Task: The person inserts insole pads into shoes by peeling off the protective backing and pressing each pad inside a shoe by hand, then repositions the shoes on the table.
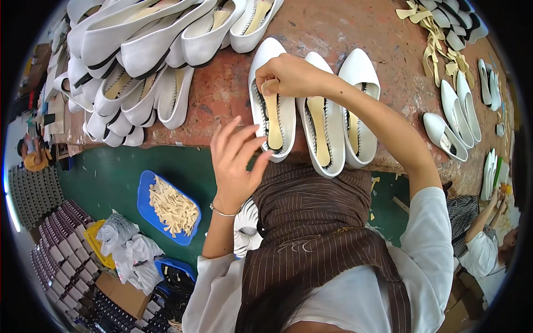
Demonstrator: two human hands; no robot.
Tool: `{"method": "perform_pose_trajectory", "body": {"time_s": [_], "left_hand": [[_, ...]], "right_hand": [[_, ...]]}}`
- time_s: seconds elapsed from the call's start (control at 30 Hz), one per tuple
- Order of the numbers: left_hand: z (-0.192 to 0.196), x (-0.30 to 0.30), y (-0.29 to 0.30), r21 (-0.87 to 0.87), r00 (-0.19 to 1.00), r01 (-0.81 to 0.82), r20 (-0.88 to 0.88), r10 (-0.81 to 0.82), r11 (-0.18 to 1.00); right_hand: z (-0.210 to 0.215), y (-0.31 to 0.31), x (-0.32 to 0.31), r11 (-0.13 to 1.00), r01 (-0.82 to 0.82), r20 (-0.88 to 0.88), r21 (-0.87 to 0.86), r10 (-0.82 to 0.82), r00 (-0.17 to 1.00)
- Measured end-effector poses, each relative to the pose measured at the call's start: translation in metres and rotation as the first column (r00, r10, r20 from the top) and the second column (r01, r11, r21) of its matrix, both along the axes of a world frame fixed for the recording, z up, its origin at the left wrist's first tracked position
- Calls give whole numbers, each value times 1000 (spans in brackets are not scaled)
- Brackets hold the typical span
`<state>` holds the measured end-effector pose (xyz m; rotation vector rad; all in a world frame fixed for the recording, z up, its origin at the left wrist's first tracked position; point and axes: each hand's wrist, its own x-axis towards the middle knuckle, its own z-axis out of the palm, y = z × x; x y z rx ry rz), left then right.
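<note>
Three white pointed flat shoes lie side by side at the table's near edge, toes away from me. Over the left shoe (257, 62), my right hand (287, 76) is closed, pinching the upper end of a beige shank-shaped insole strip (273, 125). The strip lies along the inside of that shoe, its lower end by the heel. Beside the heel, my left hand (236, 158) has its fingers spread and holds nothing; its fingertips are close to the rim. Similar beige strips lie inside the middle shoe (314, 62) and the right shoe (358, 66), the latter partly behind my right forearm.
White shoes (145, 47) are heaped at the table's left. More shoes (458, 114) and loose beige strips (430, 53) lie at the right. A blue tub (145, 197) of beige pieces stands on the green floor. Another person (482, 252) works at far right.
</note>
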<state>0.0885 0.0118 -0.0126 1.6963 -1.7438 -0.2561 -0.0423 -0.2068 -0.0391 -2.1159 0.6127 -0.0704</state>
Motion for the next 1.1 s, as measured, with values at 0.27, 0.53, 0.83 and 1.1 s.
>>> {"method": "perform_pose_trajectory", "body": {"time_s": [0.27, 0.53, 0.83, 1.1], "left_hand": [[-2, -7, -17, 201, 933, 261, 196, -300, 944], [2, -18, -23, 268, 912, 252, 256, -320, 930], [0, -22, -17, 277, 864, 276, 349, -364, 920], [4, -25, -26, 343, 861, 291, 312, -401, 893]], "right_hand": [[11, 4, 3, 994, 11, -79, -110, -20, 997], [-13, 18, 0, 848, 58, 17, -526, -58, 998], [-17, 38, 1, 648, 100, 123, -755, -11, 992], [-9, 45, -5, 639, 15, 41, -769, 26, 999]]}}
